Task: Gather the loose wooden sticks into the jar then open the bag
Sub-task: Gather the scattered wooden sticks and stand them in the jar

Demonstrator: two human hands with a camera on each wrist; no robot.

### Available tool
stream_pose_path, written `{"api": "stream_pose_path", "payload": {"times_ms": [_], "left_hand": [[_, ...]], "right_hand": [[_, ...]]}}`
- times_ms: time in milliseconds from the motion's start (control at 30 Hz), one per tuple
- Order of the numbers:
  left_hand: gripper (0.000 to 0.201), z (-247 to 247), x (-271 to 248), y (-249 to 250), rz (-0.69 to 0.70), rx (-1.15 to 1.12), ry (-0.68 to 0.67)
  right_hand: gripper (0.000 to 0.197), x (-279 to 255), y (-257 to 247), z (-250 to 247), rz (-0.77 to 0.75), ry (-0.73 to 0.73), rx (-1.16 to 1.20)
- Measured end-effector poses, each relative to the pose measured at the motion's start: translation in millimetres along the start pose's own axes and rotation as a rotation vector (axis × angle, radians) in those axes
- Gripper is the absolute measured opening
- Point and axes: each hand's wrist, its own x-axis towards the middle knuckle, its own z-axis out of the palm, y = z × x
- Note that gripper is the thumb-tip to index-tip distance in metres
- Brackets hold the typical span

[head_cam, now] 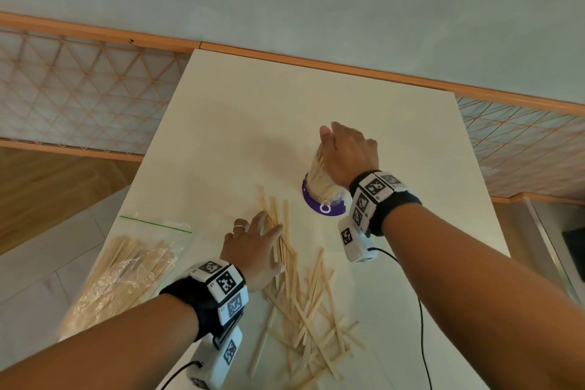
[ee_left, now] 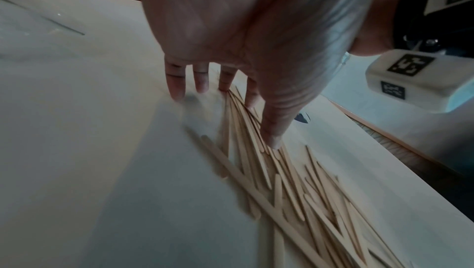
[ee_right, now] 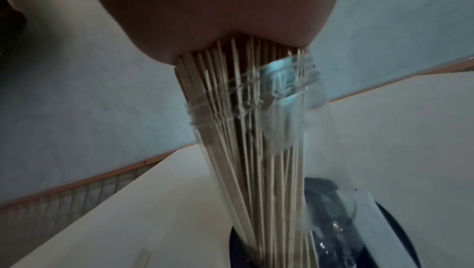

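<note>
A clear jar point(head_cam: 326, 196) with a purple base stands upright on the white table point(head_cam: 285, 104), right of centre. It holds a bunch of wooden sticks point(ee_right: 246, 130) that pokes out above its threaded rim point(ee_right: 290, 90). My right hand point(head_cam: 332, 136) sits over the stick tops and grips the bunch; its fingers are hidden in the right wrist view. Several loose sticks point(head_cam: 310, 304) lie scattered near the front edge. My left hand point(head_cam: 266, 231) is flat on the far end of that pile point(ee_left: 295, 191), fingers point(ee_left: 177, 88) straight and thumb touching sticks. A clear zip bag point(head_cam: 126, 272) of sticks lies at the left.
The bag overhangs the table's left edge, with floor below. A black cable point(head_cam: 422, 326) trails across the table's right front. A wall with an orange baseboard point(head_cam: 316, 62) runs behind the table. The right wrist's camera block point(ee_left: 405, 77) hangs close to the left hand.
</note>
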Motion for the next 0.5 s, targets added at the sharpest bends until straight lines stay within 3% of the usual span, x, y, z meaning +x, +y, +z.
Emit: {"api": "stream_pose_path", "payload": {"times_ms": [100, 200, 267, 367, 500], "left_hand": [[0.061, -3, 3, 3, 0.011, -0.095, 0.079], [0.078, -5, 15, 15, -0.139, -0.188, 0.199], [0.09, -3, 23, 24, -0.211, -0.175, 0.21], [0.073, 5, 27, 32, -0.137, -0.106, 0.192], [0.043, 8, 19, 17, -0.013, -0.082, 0.179]], "right_hand": [[0.048, -5, 5, -7, -0.028, 0.058, -0.062], [0.047, -37, 4, -23, -0.129, 0.39, 0.101], [0.041, -75, 3, -27, -0.214, 0.455, 0.222], [0.046, -146, 18, -9, -0.236, 0.18, 0.221], [0.115, -235, 56, 26, -0.093, -0.406, -0.113]]}}
